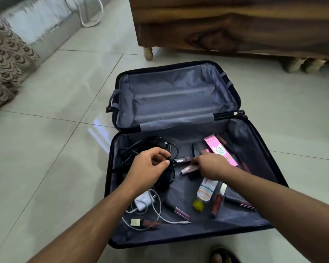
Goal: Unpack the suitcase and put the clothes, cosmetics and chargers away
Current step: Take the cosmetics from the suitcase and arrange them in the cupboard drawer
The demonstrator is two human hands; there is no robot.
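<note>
So the suitcase (pixel 179 149) is lying flat open on the tiled floor (pixel 46 149), both halves lined in grey. The far half has nothing but its straps in it, all the stuff is in the near half.

Left hand (pixel 150 168) is down on the tangle of black cables (pixel 141 147) in the upper left corner of the near half, thumb and fingers curled and pinching a bit of the cable right at the edge of the bundle. Most of the tangle sits beyond and left of the hand, with another dark loop running under the palm toward the wrist.

Right hand (pixel 211 166) is palm down in the middle, fingers closing on a small pale pink tube (pixel 188 170) that pokes out to the left of the knuckles. Can't tell how firm that hold is, the fingertips are hidden.

Just beyond the right hand there's a pink BB cream box (pixel 222 150) lying diagonally, touching or nearly touching the fingers. Under the right wrist is a clear bottle with a yellow cap (pixel 203 194), and beside it a red lip gloss (pixel 217 202). More lip tubes are scattered around, one purple one (pixel 179 210) nearer me.

White charger (pixel 142 202) with its white cable (pixel 160 215) sits under the left forearm, well short of the hand.

Wooden furniture (pixel 235 25) on small legs stands behind the case
</note>
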